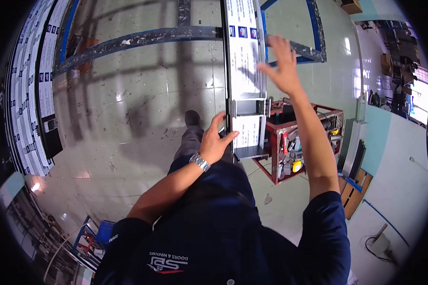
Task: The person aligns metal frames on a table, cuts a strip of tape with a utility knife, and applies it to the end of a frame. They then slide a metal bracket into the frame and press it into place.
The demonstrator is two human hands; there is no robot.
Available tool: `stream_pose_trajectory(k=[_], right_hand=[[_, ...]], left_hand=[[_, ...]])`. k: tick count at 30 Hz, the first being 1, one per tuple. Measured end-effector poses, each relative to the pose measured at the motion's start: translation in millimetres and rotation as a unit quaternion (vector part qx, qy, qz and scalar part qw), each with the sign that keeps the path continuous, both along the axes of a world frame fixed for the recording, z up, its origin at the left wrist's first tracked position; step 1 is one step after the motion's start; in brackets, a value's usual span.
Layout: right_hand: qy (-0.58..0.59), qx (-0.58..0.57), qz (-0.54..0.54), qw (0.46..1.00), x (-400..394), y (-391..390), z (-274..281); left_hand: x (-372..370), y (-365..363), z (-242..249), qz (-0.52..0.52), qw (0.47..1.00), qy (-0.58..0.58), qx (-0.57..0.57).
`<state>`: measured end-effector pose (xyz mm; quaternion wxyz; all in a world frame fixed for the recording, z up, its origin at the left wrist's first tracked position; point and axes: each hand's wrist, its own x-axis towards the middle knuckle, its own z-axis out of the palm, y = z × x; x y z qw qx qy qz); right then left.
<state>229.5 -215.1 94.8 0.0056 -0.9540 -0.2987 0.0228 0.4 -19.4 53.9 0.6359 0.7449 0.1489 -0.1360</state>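
Several small blue-and-red logos [242, 32] and lines of print too small to read are showing, in the head view, on a long white-filmed profile [245, 66] that is stretching away from the body beside a red tool cart [274, 159]. The left hand [215, 144] is grasping its edge; the right hand [284, 70] is hanging splayed by the opposite edge, while the navy shirt [214, 232] is displaying "DOORS & WINDOWS" upside down.

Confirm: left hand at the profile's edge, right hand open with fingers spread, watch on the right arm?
No, the watch is on the left arm, as the head view shows. The rest stands: left hand at the edge of the profile, right hand open with fingers spread.
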Motion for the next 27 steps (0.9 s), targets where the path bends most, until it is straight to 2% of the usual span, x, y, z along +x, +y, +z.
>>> stream_pose_trajectory(k=[1, 2, 4, 6, 8, 9, 10, 13, 14, 16, 17, 20, 22, 23, 24, 26, 27], right_hand=[[0.113, 0.234, -0.123, 0.958, -16, -8, 4], [0.213, 0.448, -0.235, 0.836, -30, -17, 9], [0.342, 0.593, -0.299, 0.665, -81, -40, -22], [0.418, 0.62, -0.319, 0.583, -135, -39, -33], [0.464, 0.632, -0.313, 0.536, -166, -24, -42], [0.456, 0.63, -0.299, 0.552, -171, -19, -48], [0.483, 0.645, -0.303, 0.509, -173, -21, -51], [0.497, 0.656, -0.259, 0.506, -170, -27, -52], [0.495, 0.644, -0.242, 0.531, -170, -38, -84], [0.436, 0.582, -0.203, 0.656, -172, -33, -58], [0.454, 0.579, -0.215, 0.642, -172, -39, -66], [0.443, 0.556, -0.191, 0.677, -180, -39, -82], [0.436, 0.588, -0.186, 0.656, -179, -38, -78], [0.448, 0.575, -0.184, 0.659, -175, -40, -79], [0.463, 0.561, -0.185, 0.66, -176, -44, -83], [0.444, 0.58, -0.181, 0.658, -182, -46, -90], [0.401, 0.585, -0.188, 0.679, -189, -47, -94]], left_hand=[[1, 2, 1, -0.012, 1.0, -0.014, 0.007], [4, 3, 1, -0.024, 0.999, -0.031, 0.014], [6, 4, -10, -0.051, 0.996, -0.063, 0.02], [10, 5, -18, -0.072, 0.992, -0.099, 0.031], [11, 6, -20, -0.088, 0.992, -0.088, -0.001], [12, 5, -20, -0.083, 0.992, -0.091, -0.014], [11, 5, -19, -0.083, 0.992, -0.093, -0.007], [12, 4, -8, -0.05, 0.994, 0.016, -0.096], [12, 4, -4, -0.046, 0.993, 0.044, -0.104], [10, 1, -7, -0.026, 0.993, 0.025, -0.113], [9, -2, -11, -0.029, 0.994, 0.02, -0.108], [12, 4, -16, -0.021, 0.995, 0.018, -0.093], [11, 3, -7, -0.016, 0.989, 0.092, -0.112], [10, -1, -5, 0.002, 0.992, 0.045, -0.122], [8, -3, -4, -0.004, 0.992, 0.046, -0.118], [9, -1, -1, 0.013, 0.992, 0.094, -0.088], [7, -4, 2, 0.036, 0.991, 0.087, -0.092]])
